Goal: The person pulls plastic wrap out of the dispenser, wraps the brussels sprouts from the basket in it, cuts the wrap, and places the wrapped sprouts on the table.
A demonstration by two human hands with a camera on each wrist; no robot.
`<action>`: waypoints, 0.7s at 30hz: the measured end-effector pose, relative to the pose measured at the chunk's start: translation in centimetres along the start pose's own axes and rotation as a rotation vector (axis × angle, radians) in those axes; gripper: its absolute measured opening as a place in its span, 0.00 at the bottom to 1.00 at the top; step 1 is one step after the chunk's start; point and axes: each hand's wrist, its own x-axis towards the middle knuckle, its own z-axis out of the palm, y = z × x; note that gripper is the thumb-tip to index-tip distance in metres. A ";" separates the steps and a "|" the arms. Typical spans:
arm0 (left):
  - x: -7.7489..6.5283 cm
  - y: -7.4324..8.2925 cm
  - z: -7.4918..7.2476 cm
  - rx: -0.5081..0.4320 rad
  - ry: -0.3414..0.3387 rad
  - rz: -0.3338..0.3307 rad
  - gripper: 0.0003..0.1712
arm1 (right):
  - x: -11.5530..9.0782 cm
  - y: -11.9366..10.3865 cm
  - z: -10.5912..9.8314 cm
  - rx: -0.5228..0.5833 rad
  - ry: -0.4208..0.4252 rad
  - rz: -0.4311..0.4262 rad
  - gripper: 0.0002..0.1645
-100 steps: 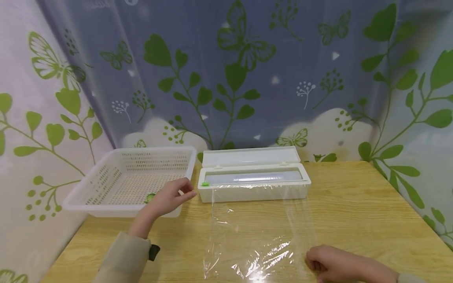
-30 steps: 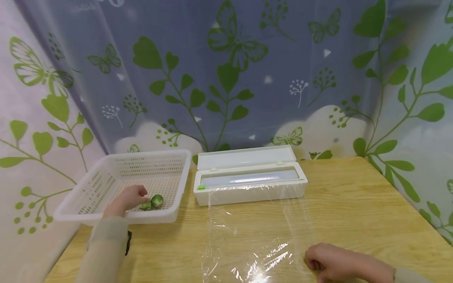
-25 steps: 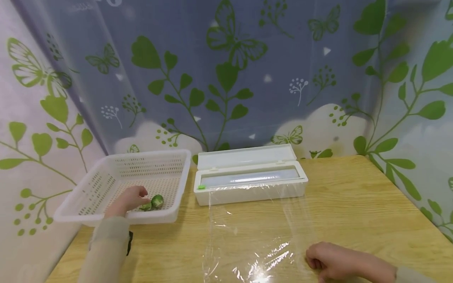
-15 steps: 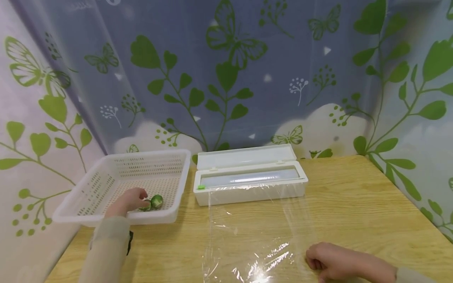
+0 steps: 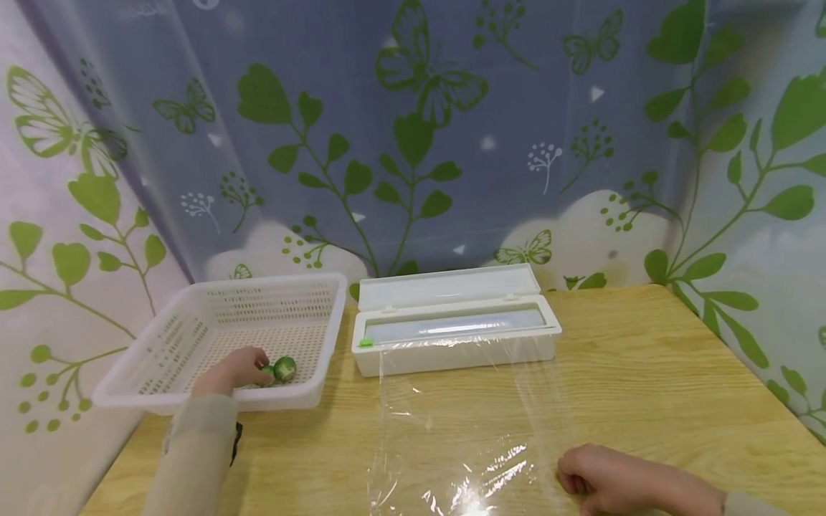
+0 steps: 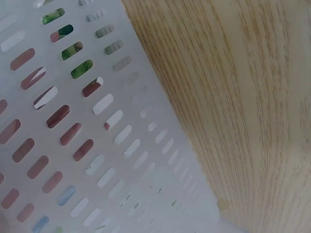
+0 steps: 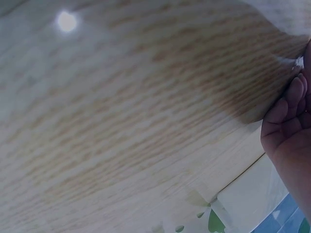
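My left hand (image 5: 234,370) reaches into a white slotted plastic basket (image 5: 338,308), its fingers curled round a green Brussels sprout (image 5: 267,373) that they partly cover. A second Brussels sprout (image 5: 285,368) lies right beside it on the basket floor. Through the slots of the basket wall (image 6: 116,145), the left wrist view shows bits of skin and green leaf. At the front right, my right hand (image 5: 609,476) pinches the corner of a sheet of clear cling film (image 5: 452,423). This sheet runs from a white cling film dispenser (image 5: 458,356) whose lid stands up.
A small green slide cutter (image 5: 366,342) sits at the left end of the dispenser. The wooden table (image 5: 645,373) reaches back to a blue curtain (image 5: 348,93) printed with leaves and butterflies. The basket stands at the table's left edge.
From near the dispenser, my left hand has moved left into the basket and its fingers have closed round a sprout. My right hand keeps its hold on the film in the same place.
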 end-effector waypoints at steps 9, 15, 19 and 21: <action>0.3 -0.1 0.2 0.006 0.008 -0.031 0.25 | 0.0 0.3 0.1 -0.023 -0.006 -0.010 0.21; 0.1 -0.1 0.2 0.023 0.005 -0.009 0.24 | 0.0 0.5 0.2 -0.002 -0.009 -0.023 0.18; 0.0 -0.1 0.3 0.006 0.008 -0.010 0.22 | 0.1 0.3 0.1 0.012 0.006 -0.026 0.17; 0.0 -0.1 0.3 0.000 0.010 -0.003 0.20 | 0.1 0.1 0.0 0.029 0.017 -0.028 0.16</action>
